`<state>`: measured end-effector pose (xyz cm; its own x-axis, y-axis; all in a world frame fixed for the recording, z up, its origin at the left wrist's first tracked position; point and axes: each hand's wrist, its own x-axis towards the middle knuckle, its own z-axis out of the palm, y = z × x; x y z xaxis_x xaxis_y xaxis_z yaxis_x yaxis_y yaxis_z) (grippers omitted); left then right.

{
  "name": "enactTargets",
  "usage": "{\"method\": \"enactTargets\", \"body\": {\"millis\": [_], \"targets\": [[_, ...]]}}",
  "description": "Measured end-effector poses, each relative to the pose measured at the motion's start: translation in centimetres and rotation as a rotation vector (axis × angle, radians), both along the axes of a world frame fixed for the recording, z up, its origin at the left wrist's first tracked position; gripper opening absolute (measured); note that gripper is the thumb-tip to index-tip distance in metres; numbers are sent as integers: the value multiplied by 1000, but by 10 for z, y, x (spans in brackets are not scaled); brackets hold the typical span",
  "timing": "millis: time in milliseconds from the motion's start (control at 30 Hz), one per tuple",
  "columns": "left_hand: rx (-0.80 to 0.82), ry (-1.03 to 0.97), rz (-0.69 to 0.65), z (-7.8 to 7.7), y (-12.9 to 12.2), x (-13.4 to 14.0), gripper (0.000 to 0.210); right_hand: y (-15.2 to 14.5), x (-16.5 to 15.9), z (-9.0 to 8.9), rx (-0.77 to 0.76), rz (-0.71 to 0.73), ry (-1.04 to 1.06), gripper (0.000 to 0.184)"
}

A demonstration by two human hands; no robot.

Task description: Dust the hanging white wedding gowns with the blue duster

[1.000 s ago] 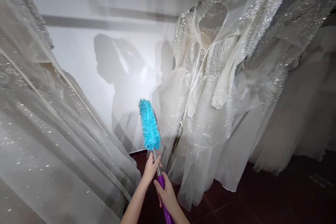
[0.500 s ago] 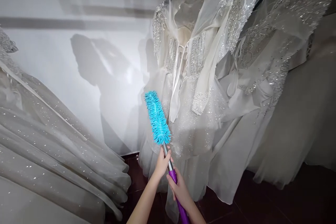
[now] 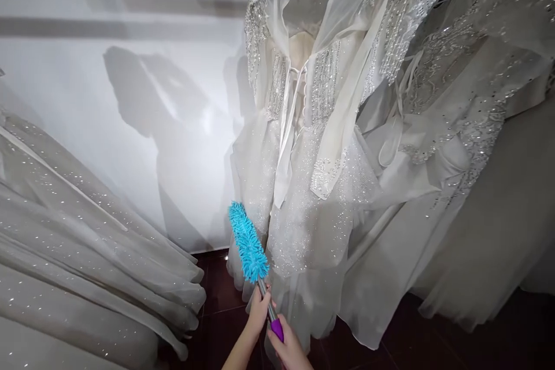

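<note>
Both my hands grip a duster point(image 3: 249, 243) with a fluffy blue microfibre head, a metal rod and a purple handle. My left hand point(image 3: 259, 309) is wrapped round the metal rod just below the blue head. Lower and to the right, my right hand point(image 3: 287, 344) closes round the purple handle, whose end is out of view. The head lies in front of the left side of the skirt of a white beaded dress point(image 3: 307, 231); whether it touches the cloth I cannot tell. Loose ribbons and a sheer sleeve hang down the dress.
More white sequinned dresses point(image 3: 459, 144) hang close by on the right. A wide glittery skirt point(image 3: 78, 231) fills the left side. Behind is a white wall point(image 3: 191, 162) with shadows on it. The floor point(image 3: 221, 283) is dark red tile.
The duster and both hands have moved down and slightly left, so the blue head sits lower against the skirt. The camera view has shifted a little too.
</note>
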<state>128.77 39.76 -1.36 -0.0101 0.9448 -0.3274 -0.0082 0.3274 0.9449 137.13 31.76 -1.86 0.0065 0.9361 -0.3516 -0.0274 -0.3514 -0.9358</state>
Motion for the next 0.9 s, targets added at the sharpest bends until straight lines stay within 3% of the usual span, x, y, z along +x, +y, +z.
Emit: {"method": "enactTargets", "body": {"millis": [100,200,300,433,533,600,667,800,900], "targets": [[-11,4,21,-9,-4,-3,62,-1,0,-1,37,39,-39,36],[47,-8,48,6,-6,-7,59,1,1,12,115,31,-75,28],[185,-44,36,47,-5,-5,51,4,5,41,209,52,-170,29],[359,-114,-91,111,-4,8,41,5,14,78,354,81,-257,32],[375,-123,-228,136,-3,21,37,1,21,85,429,-50,-246,32],[374,-113,-311,135,-4,29,34,-5,25,78,438,-107,-251,31],[366,-124,-360,123,-8,34,33,-13,27,63,410,-149,-264,35],[242,-183,-382,82,-25,35,42,-35,28,25,332,-210,-288,39],[160,-206,-354,49,-44,32,52,-53,27,0,241,-119,-364,43]]}}
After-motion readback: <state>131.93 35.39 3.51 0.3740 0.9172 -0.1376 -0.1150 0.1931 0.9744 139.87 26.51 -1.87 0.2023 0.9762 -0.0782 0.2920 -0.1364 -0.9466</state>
